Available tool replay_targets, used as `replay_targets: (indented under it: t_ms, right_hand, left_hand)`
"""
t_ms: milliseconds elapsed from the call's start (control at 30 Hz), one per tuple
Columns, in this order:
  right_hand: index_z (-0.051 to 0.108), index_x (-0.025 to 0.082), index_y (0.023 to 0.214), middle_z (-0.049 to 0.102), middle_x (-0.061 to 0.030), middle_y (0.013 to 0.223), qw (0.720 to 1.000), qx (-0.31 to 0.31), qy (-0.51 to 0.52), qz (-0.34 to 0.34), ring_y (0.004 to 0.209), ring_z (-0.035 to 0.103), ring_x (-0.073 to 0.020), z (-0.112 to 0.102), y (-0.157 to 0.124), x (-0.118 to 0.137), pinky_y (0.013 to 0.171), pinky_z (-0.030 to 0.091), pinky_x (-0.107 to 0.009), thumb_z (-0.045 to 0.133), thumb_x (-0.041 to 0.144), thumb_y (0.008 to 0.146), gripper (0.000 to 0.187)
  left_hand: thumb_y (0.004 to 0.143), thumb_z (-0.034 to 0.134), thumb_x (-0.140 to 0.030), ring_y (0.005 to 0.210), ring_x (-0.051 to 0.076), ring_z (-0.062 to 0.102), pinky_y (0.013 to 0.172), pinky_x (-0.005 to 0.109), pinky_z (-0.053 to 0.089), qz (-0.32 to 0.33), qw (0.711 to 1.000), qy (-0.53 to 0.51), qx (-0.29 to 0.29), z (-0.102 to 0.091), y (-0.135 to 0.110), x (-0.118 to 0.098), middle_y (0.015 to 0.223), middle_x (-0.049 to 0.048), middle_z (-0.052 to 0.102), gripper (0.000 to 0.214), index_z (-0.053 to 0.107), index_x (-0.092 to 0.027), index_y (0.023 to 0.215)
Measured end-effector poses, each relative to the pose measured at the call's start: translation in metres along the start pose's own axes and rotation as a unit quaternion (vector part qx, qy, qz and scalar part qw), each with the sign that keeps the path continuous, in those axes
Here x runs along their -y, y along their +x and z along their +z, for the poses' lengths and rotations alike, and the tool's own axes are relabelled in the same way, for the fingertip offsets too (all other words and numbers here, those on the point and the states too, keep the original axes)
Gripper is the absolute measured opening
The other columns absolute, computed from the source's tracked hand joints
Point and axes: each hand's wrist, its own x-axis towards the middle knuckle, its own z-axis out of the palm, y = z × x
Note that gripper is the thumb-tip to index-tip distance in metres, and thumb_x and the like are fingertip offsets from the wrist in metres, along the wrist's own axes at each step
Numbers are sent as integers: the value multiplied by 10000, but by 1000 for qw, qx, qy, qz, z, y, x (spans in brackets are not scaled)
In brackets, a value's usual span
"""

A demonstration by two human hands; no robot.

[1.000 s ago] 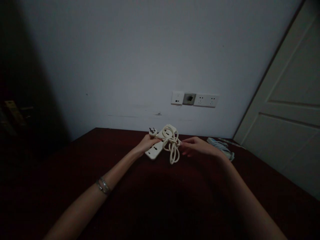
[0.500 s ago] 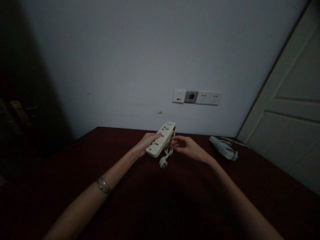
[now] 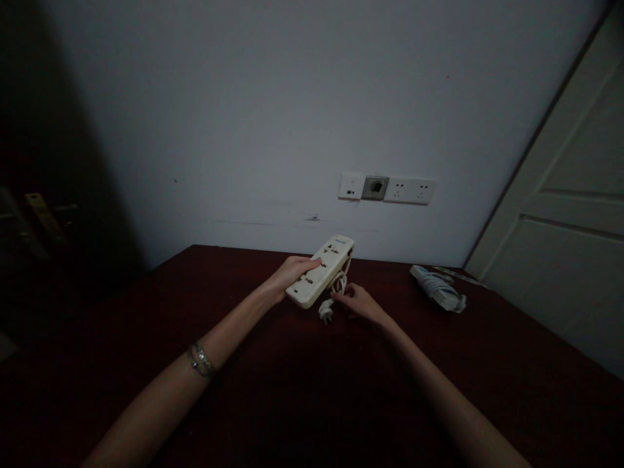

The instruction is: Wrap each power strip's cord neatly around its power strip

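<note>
My left hand [image 3: 291, 272] grips a cream power strip [image 3: 322, 271] and holds it tilted above the dark red table [image 3: 146, 338], sockets facing up. Its cream cord [image 3: 340, 281] hangs from the strip's underside, with the plug [image 3: 325, 313] dangling just above the table. My right hand [image 3: 357, 302] is just right of the plug, fingers pinched on the cord near it. A bracelet sits on my left wrist [image 3: 201, 359].
A second bundled power strip, pale blue-white [image 3: 437, 288], lies on the table at the back right. Wall sockets [image 3: 387, 188] are set in the white wall behind. A white door [image 3: 570, 214] stands to the right. The left side is dark.
The coiled cord bundle that lay on top of the strip has come undone and now hangs below it. The strip has been turned sockets-up and lifted. My right hand moved down toward the plug.
</note>
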Motion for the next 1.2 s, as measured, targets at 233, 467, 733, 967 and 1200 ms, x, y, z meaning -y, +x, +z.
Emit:
replay_targets:
  t_ms: [233,467,733,967,1200]
  right_hand:
    - [650,167,685,663,-27,666,996,-40,-6,-79,616,599,-167,0,3,-2,525,443,-237,663,366,626,209]
    - [700,142,746,625,-19,612,989,-67,-41,-124,552,521,-143,-44,6,20,512,372,-232,619,409,668,290]
    - [733,130,719,503,15,440,993,-33,-70,-92,401,379,-90,-74,-7,50,416,243,-224,641,500,660,386]
    - [728,170,606,667,-47,583,999,-24,18,-39,544,551,-167,-83,-9,63,527,391,-275,722,394,548,232]
    - [635,184,518,609,-17,498,992,-56,103,-43,472,518,-147,-77,-10,63,452,348,-257,705,385,561,218]
  left_hand:
    - [726,647,-339,506,115,560,449,218,389,25,999,16,12,2,-7,-9,676,77,684,231,700,-128,804]
    - [712,658,-337,499,114,555,444,222,389,55,998,10,-39,-16,-3,-19,666,74,663,211,691,-135,760]
    - [707,660,-330,558,135,599,487,229,428,40,998,51,6,-64,7,-15,741,89,682,273,689,-142,902]
    - [675,683,-308,554,138,606,492,231,443,-27,994,78,68,-88,23,14,757,85,680,326,664,-114,937]
    - [699,669,-281,597,145,604,542,248,442,-58,992,67,85,-76,39,48,760,77,672,305,632,-90,934]
